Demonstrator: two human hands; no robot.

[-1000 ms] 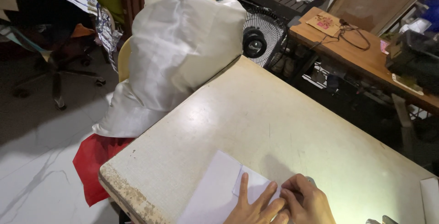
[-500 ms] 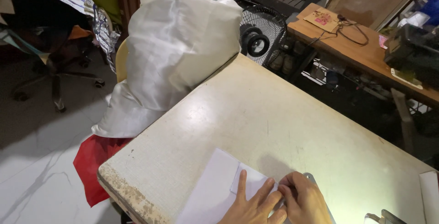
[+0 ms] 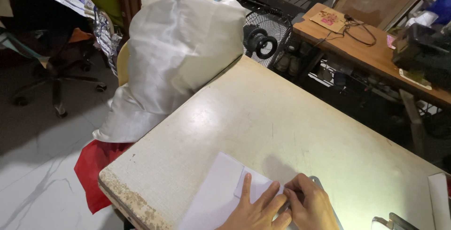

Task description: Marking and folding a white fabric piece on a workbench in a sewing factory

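Note:
A white sheet of paper [image 3: 212, 195] lies at the near edge of the pale worn table [image 3: 263, 117], with a folded flap under my fingers. My left hand [image 3: 256, 209] lies flat on the paper, fingers spread and pressing it down. My right hand [image 3: 310, 205] rests beside it, fingertips pinched at the fold where the two hands meet. A grey flat object [image 3: 324, 187] peeks out from under my right hand; what it is cannot be told.
A large white cloth sack [image 3: 174, 56] leans against the table's far left edge, above a red cloth [image 3: 94, 164] on the floor. A black fan [image 3: 265, 40], a wooden desk [image 3: 371, 51] with cables, an office chair [image 3: 51, 80] and a white item [image 3: 439, 202] at the right edge.
The view has shifted slightly. My hands stay on the paper at the fold, with the left fingers spread a bit wider.

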